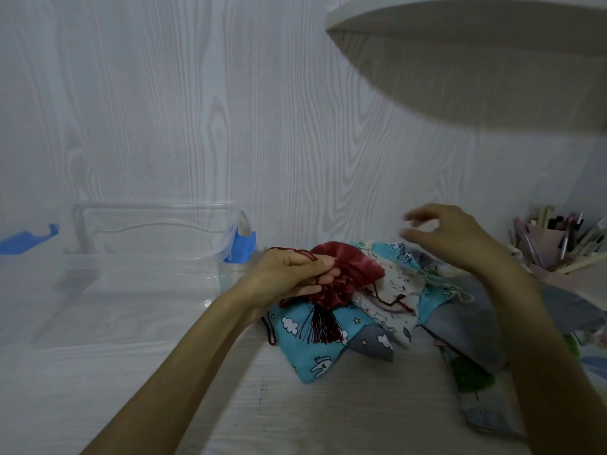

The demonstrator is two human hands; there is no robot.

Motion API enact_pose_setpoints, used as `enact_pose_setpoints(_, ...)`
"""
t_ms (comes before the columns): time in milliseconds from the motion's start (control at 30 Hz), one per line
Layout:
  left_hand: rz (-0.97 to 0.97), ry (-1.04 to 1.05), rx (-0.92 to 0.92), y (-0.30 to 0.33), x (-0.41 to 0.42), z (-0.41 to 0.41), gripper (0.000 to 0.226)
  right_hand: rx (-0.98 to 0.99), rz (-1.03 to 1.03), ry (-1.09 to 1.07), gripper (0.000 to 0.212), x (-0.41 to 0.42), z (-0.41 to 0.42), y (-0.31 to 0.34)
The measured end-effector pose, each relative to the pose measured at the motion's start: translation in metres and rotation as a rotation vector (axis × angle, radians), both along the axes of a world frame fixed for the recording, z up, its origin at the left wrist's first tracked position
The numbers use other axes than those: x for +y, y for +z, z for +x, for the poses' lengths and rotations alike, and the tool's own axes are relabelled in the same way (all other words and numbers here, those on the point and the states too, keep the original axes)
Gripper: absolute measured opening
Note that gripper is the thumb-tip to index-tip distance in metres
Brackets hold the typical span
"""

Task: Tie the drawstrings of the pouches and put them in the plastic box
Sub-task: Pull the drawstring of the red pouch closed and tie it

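Gripping the red pouch (345, 274) at its gathered neck, the left hand (292, 277) should hold firm while the right hand (450, 234), hovering empty with fingers loose beyond it, takes the cord.

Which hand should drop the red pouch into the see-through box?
Probably the left hand. It already grips the red pouch, and the plastic box sits on its side of the table. The right hand hovers over the other pouches, farther from the box.

Right hand (453, 234) fingertips motion-blurred
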State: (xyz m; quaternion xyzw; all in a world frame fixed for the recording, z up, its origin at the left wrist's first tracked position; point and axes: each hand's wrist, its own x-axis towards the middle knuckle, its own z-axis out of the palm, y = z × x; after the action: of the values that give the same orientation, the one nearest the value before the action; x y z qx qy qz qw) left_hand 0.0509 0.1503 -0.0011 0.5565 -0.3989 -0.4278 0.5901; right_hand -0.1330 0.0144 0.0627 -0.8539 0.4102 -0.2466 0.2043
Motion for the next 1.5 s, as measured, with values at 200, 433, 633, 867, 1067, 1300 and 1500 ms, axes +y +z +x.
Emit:
enact_pose_setpoints(200,0.008,0.019,-0.001,0.002,0.001,0.000,0.014,0.291,0.051,0.373,0.034,0.041,0.036,-0.006)
enact_pose_setpoints(433,-0.016,0.075,-0.050,0.004,0.002,0.000,0.018,0.190,0.086,0.437,0.004,0.035,0.032,-0.008)
enact_pose_setpoints(633,0.008,0.017,-0.187,0.010,0.008,-0.003,0.014,0.024,0.144,0.419,0.016,0.028,0.025,-0.002)
enact_pose_setpoints(867,-0.049,-0.051,-0.386,0.016,0.016,-0.003,0.011,0.124,0.329,0.592,0.022,0.030,0.036,-0.020)
enact_pose_setpoints(1067,-0.116,0.130,-0.515,0.018,0.014,0.001,0.011,0.037,0.313,0.512,0.012,0.026,0.036,-0.021)
enact_pose_setpoints(1300,-0.305,0.444,-0.881,-0.002,0.001,-0.002,0.013,0.007,0.128,0.484,0.010,0.034,0.044,-0.022)
enact_pose_setpoints(1500,-0.449,0.665,-1.182,-0.007,0.003,0.003,0.018,0.018,0.337,0.436,0.021,0.038,0.047,-0.020)
